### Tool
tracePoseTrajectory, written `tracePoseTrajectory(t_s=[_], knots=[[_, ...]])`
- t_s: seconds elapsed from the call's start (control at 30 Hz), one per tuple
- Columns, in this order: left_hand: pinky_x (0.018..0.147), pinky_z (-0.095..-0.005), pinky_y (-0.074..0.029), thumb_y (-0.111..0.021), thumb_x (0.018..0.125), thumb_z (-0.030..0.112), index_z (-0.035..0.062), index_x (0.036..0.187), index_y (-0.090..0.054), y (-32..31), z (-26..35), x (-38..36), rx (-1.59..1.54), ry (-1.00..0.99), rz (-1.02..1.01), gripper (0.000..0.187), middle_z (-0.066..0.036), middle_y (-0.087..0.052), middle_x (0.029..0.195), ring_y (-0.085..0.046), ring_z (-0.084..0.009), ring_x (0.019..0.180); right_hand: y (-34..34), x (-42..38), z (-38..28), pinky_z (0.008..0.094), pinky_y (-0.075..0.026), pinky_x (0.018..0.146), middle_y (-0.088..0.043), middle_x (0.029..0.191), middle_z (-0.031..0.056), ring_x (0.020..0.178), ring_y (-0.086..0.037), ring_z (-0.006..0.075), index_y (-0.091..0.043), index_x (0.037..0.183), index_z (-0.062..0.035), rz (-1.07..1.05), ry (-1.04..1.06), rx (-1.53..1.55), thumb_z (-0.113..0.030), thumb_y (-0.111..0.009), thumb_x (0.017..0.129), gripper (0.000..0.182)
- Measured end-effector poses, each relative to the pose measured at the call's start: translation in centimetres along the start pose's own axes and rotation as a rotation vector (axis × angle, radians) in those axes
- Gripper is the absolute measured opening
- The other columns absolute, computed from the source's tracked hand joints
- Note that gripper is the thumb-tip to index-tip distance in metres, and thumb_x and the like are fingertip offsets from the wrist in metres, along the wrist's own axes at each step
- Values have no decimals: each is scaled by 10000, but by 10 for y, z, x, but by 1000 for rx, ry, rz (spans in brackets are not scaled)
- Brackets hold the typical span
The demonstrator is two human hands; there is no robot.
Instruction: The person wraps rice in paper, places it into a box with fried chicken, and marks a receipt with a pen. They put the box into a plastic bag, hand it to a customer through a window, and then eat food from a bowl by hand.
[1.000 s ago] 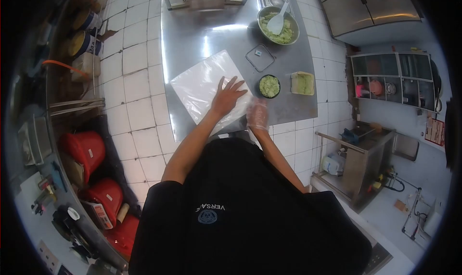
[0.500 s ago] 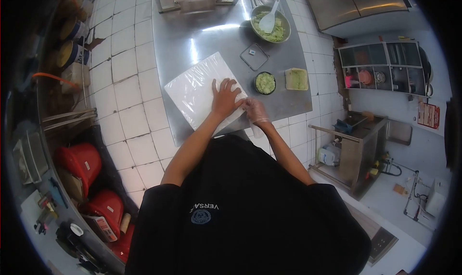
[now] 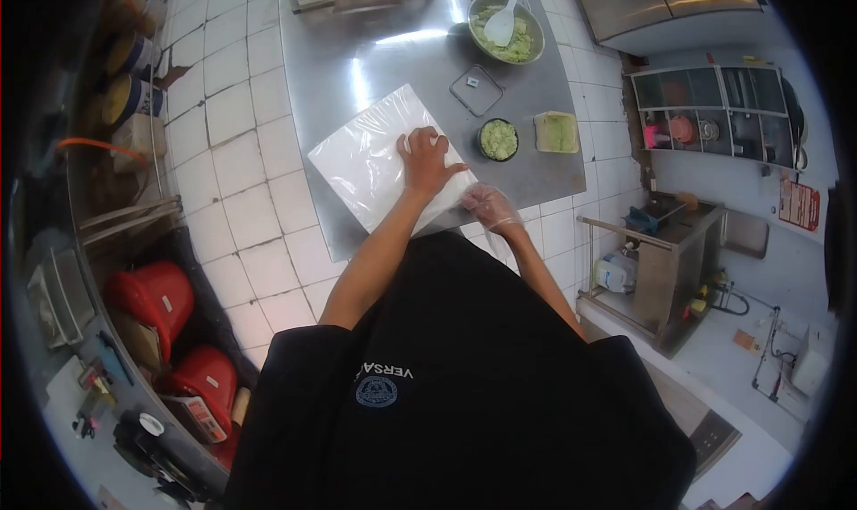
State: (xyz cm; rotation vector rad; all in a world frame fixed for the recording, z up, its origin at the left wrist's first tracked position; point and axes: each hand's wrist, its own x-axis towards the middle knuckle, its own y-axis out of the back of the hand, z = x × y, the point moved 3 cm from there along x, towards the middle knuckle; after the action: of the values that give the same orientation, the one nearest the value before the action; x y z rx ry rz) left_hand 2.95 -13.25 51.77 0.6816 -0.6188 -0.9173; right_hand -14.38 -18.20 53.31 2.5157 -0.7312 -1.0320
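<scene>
A square stack of white sheets under shiny clear plastic (image 3: 357,157) lies at an angle on the steel table. My left hand (image 3: 427,162) is bare and rests on the right part of the stack, thumb stretched out to the side and fingers slightly bent. At the stack's near right edge, my right hand (image 3: 493,208) wears a loose clear plastic glove. Its fingers are pinched together at the edge of the plastic; the exact grip is too small to see. Just beyond, a round black tub of chopped green food (image 3: 498,140) stands on the table.
A metal bowl of green food (image 3: 527,50) holds a white paddle (image 3: 502,26). A square clear lid (image 3: 477,91) and a rectangular container (image 3: 557,133) with green residue also sit on the steel table (image 3: 330,64). Red bins (image 3: 161,305) stand at left, a sink unit (image 3: 678,269) at right.
My left hand's fingers have bent more, and its thumb now points outward. My right hand has moved slightly down and right. The whole view has shifted a little.
</scene>
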Motion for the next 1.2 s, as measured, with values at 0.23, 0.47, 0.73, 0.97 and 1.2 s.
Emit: tracePoseTrajectory(t_s=[0.23, 0.47, 0.73, 0.97, 1.2], knots=[[1118, -559, -199, -671, 772, 616, 197, 1331, -567, 21, -17, -11, 85, -283, -81, 707, -70, -439, 1418, -331, -272, 1374, -15, 13, 2, 450, -491, 805, -665, 959, 174, 889, -628, 383, -657, 968, -67, -109, 349, -620, -244, -661, 853, 211], [1124, -541, -223, -644, 816, 574, 211, 1337, -573, 13, -20, -8, 119, -273, -20, 639, -43, -465, 1430, -346, -234, 1389, -34, -19, -70, 507, -494, 766, -652, 876, 200, 862, -640, 401, -594, 1120, -85, -108, 191, -698, -289, -649, 849, 343], [1144, -589, -169, -648, 810, 584, 211, 1361, -560, 18, -27, 6, -16, -264, -79, 671, -51, -401, 1509, -271, -276, 1449, -63, -10, -82, 502, -502, 725, -644, 842, 184, 800, -643, 372, -656, 802, -45, 174, 598, -809, -122, -585, 807, 105], [1125, -694, -60, -578, 797, 694, 222, 1392, -536, 52, -61, -29, 232, -210, -111, 761, -50, -345, 1555, -226, -306, 1467, -82, 15, -40, 515, -488, 760, -644, 891, 194, 845, -618, 384, -655, 865, -43, -107, 476, -644, -182, -592, 827, 157], [1130, -687, -44, -572, 820, 668, 187, 1353, -574, 54, -48, -30, 209, -144, -88, 718, -59, -371, 1536, -245, -301, 1456, -102, 3, -81, 521, -498, 763, -667, 977, 237, 835, -648, 399, -653, 936, -15, -146, -22, -494, -332, -627, 860, 327]])
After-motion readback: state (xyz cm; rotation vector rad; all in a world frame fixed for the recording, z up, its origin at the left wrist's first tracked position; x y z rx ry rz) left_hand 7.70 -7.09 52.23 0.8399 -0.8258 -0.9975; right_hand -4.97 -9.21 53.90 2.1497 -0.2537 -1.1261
